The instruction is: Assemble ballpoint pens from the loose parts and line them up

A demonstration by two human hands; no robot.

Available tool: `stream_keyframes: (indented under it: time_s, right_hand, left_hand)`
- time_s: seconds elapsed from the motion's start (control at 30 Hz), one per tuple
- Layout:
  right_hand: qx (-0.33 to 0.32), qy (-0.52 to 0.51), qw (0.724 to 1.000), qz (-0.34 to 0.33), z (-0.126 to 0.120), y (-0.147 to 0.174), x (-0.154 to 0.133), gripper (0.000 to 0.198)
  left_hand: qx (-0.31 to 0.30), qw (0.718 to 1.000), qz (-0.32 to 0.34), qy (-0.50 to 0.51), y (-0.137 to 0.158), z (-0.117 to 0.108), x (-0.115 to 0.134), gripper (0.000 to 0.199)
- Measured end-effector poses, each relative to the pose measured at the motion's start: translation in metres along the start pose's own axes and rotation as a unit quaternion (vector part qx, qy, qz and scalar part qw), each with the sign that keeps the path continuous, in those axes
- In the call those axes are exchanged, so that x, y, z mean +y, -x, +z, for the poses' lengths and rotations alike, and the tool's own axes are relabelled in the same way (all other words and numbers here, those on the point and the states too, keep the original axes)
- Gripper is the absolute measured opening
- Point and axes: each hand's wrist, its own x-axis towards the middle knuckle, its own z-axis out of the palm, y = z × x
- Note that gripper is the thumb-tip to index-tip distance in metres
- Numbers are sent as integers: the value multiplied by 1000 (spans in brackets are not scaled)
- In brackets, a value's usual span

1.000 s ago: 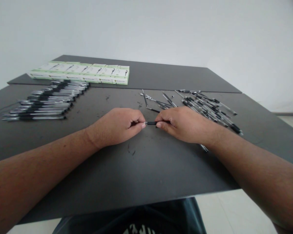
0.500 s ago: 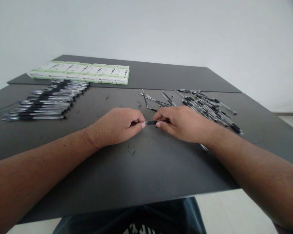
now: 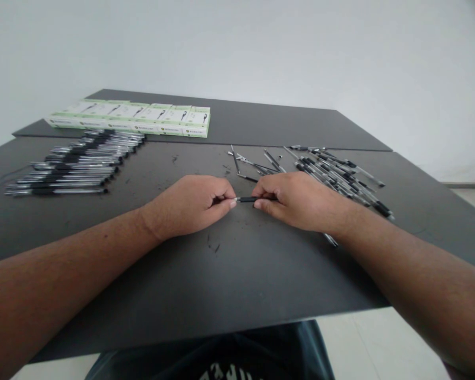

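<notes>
Between my two hands a pen (image 3: pixel 246 199) with a black grip lies level, just above the grey table (image 3: pixel 237 285). My left hand (image 3: pixel 200 205) pinches its pale tip end between thumb and forefinger. On the other side, my right hand (image 3: pixel 295 199) is closed around the barrel, and the fingers hide most of that end. A heap of loose pens (image 3: pixel 336 177) lies beyond and to the right of my right hand. Several thin pen parts (image 3: pixel 257 166) are scattered just past the fingertips. One more pen end (image 3: pixel 331 240) shows from under my right wrist.
At the left, a slanting row of pens (image 3: pixel 79 163) with black grips lies side by side. Behind it stands a row of green and white boxes (image 3: pixel 142 117) near the seam of the tables. Small dark scraps (image 3: pixel 214 246) dot the surface. A wall rises behind.
My right hand has shifted very slightly to the right along the pen, so a little more of the black grip shows. The left hand stays in place.
</notes>
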Motion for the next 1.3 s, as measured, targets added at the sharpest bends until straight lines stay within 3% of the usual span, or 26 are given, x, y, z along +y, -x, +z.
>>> stream_keyframes:
  time_s: [0.13, 0.33, 0.43, 0.53, 0.7, 0.9, 1.07, 1.3]
  right_hand:
    - [-28, 21, 999, -26, -1, 0, -1, 23]
    - [9, -26, 1000, -3, 2, 0, 1, 26]
    - [-1, -5, 1000, -15, 2, -1, 1, 17]
    - [-17, 6, 1000, -20, 1, -1, 0, 21]
    - [12, -17, 1000, 4, 1, 0, 0, 21]
    - [-18, 13, 999, -23, 1, 0, 0, 22]
    - [6, -12, 1000, 5, 1, 0, 0, 21]
    - [-28, 12, 999, -29, -1, -1, -2, 23]
  left_hand:
    - [-3, 1000, 3, 2, 0, -1, 0, 27]
    - [-1, 1000, 11, 4, 0, -1, 0, 27]
    - [1, 1000, 13, 4, 0, 0, -1, 27]
    - [4, 1000, 11, 5, 1, 0, -1, 27]
    - [3, 1000, 10, 4, 0, 0, 0, 27]
    - [1, 1000, 10, 3, 0, 0, 0, 27]
    - [-2, 1000, 12, 2, 0, 0, -1, 28]
    - [-6, 1000, 14, 5, -1, 0, -1, 26]
